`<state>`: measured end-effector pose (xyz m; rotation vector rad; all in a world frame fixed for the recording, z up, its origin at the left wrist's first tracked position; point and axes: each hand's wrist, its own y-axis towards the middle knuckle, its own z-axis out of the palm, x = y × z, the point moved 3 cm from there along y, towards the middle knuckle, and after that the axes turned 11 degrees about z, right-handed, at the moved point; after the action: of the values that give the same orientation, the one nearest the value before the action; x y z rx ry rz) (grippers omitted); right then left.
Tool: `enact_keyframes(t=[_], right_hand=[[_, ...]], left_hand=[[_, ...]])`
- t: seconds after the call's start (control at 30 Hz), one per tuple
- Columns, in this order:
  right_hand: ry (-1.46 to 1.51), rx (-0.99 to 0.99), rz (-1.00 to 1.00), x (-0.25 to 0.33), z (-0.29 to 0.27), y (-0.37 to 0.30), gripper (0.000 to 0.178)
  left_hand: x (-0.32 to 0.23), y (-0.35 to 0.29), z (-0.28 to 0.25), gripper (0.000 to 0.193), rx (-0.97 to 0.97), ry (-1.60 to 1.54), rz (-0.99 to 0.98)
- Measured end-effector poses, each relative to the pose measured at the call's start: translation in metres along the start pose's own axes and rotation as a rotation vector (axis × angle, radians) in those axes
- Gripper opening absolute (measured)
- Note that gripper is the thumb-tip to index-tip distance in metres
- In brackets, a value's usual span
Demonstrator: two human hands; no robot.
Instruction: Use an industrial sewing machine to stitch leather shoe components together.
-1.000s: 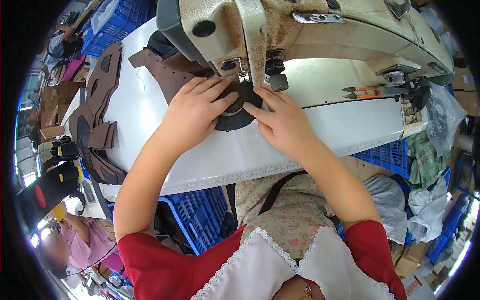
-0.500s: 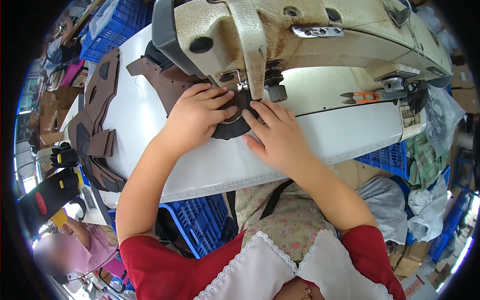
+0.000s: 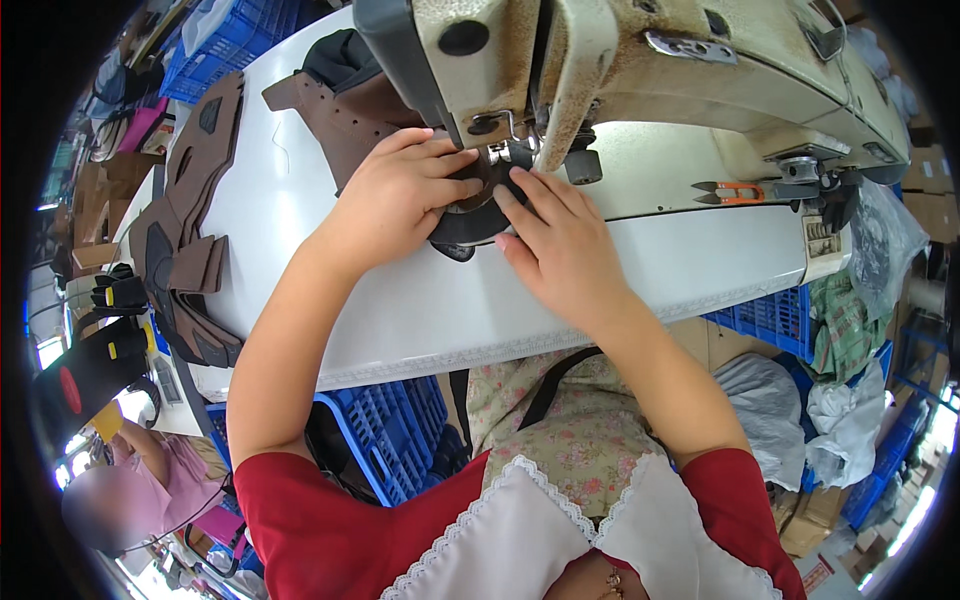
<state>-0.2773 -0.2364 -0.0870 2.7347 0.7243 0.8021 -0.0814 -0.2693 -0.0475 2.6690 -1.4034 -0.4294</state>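
A black curved edge (image 3: 470,226) of a brown and black workpiece lies beneath the presser foot (image 3: 512,150) of a worn beige sewing machine (image 3: 650,85). My left hand (image 3: 395,195) rests flat on its left side, fingertips close to the presser foot. On the other side, my right hand (image 3: 562,235) presses the black edge with its fingertips, thumb held apart. Beyond my left hand spreads a brown leather-like panel (image 3: 335,135) with small holes, and dark cloth (image 3: 342,60) is bunched at its far end. The needle point is hard to make out.
Several brown cut pieces (image 3: 200,165) lie along the white table's (image 3: 420,345) left edge. Orange-handled thread snips (image 3: 735,190) sit on the machine bed. Below the table stands a blue crate (image 3: 385,440); a person in pink (image 3: 185,470) is at the lower left.
The workpiece has turned slightly beneath the presser foot, and a small black tab now shows below its edge. Both hands keep contact with it. The whole view has shifted a little.
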Motion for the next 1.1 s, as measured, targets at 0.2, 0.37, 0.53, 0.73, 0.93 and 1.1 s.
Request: enact_keyframes(t=[0.2,0.37,0.53,0.73,0.93,1.1], right_hand=[[0.036,0.013,-0.008,0.008,0.0,-0.004,0.043],[0.035,-0.005,0.004,0.006,0.003,-0.009,0.04],[0.032,-0.043,-0.003,0.003,0.004,-0.008,0.039],[0.032,-0.06,0.029,0.001,0.003,-0.006,0.044],[0.061,-0.037,-0.011,0.001,0.003,-0.008,0.044],[-0.036,-0.085,0.002,0.002,0.004,-0.009,0.044]], left_hand=[[0.009,-0.001,-0.001,0.034,-0.044,-0.102,-0.031],[0.012,-0.001,-0.004,0.031,-0.021,-0.191,-0.087],[0.007,0.004,-0.006,0.032,0.009,-0.124,-0.088],[0.0,0.01,-0.006,0.027,0.017,-0.021,-0.095],[0.002,0.01,-0.007,0.024,-0.036,-0.043,-0.147],[0.001,0.009,-0.005,0.025,-0.067,-0.028,-0.081]])
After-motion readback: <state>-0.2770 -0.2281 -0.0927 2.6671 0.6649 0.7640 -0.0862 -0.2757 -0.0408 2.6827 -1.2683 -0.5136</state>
